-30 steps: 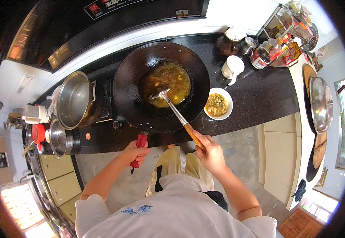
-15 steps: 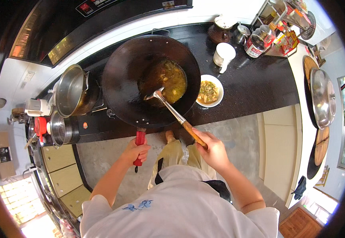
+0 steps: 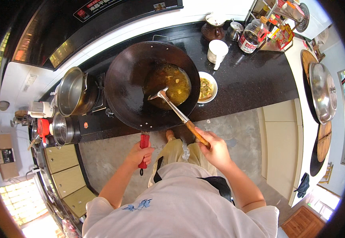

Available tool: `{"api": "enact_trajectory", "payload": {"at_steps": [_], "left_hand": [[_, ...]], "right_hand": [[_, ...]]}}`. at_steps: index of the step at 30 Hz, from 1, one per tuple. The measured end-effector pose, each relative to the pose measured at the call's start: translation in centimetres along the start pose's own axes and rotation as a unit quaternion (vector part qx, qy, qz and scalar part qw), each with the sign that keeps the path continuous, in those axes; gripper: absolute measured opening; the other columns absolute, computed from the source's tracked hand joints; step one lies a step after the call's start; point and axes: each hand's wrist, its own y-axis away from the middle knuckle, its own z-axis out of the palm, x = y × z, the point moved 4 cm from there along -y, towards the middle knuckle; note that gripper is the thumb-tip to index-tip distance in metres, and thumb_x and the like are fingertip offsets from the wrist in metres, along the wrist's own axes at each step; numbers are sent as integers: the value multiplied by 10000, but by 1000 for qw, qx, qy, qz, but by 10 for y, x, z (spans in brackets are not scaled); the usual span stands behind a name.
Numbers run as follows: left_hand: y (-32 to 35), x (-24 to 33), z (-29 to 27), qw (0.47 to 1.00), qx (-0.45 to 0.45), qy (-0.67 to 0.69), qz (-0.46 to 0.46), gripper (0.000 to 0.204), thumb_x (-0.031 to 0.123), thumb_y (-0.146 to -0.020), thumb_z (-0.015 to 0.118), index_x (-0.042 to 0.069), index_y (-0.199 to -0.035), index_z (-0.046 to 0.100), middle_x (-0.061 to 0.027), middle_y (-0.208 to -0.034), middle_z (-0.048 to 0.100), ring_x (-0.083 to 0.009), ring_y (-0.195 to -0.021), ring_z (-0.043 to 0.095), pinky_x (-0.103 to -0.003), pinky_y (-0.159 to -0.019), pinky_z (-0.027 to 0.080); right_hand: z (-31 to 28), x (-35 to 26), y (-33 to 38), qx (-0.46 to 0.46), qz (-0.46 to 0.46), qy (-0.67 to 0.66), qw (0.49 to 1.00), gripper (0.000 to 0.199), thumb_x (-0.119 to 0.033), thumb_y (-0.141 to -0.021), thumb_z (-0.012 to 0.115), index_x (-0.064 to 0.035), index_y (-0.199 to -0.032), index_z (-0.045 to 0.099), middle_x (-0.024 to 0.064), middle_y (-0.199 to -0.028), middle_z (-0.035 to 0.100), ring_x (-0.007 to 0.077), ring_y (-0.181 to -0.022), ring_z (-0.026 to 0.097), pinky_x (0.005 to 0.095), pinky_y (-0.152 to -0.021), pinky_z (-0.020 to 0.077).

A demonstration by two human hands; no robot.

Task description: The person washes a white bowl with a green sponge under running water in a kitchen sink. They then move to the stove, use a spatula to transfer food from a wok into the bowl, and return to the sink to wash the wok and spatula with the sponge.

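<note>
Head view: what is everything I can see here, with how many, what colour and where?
wok: 1, black, on the stove, tilted toward the bowl
wok handle: 1, red, at the wok's near edge
sauce: yellowish, pooled in the wok's right side
ladle: 1, metal with a wooden handle, its scoop in the wok
bowl: 1, white, food in it, right of the wok
counter: 1, black
pot: 1, steel, left of the wok
small pot: 1, steel, nearer, left
cup: 1, white, behind the bowl
lid: 1, steel, far right
left hand: grip on the wok handle
right hand: grip on the ladle
</note>
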Motion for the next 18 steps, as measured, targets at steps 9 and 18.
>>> {"api": "enact_trajectory", "payload": {"at_steps": [9, 18], "left_hand": [[-9, -4, 3, 1000, -6, -13, 10, 260, 31, -787, 627, 121, -816, 384, 14, -562, 383, -94, -413, 385, -281, -400, 342], [-11, 1, 8, 999, -6, -30, 13, 264, 36, -777, 635, 122, -823, 389, 17, -574, 396, -93, -420, 397, -279, -406, 356]], "right_hand": [[-9, 13, 2, 14, 15, 0, 1000, 491, 12, -765, 609, -164, -1223, 582, 129, -1010, 632, 314, -757, 642, 355, -673, 530], [-12, 22, 0, 27, 14, 2, 1000, 499, 14, -757, 615, -161, -1224, 583, 124, -1021, 633, 303, -776, 643, 337, -677, 531]]}}
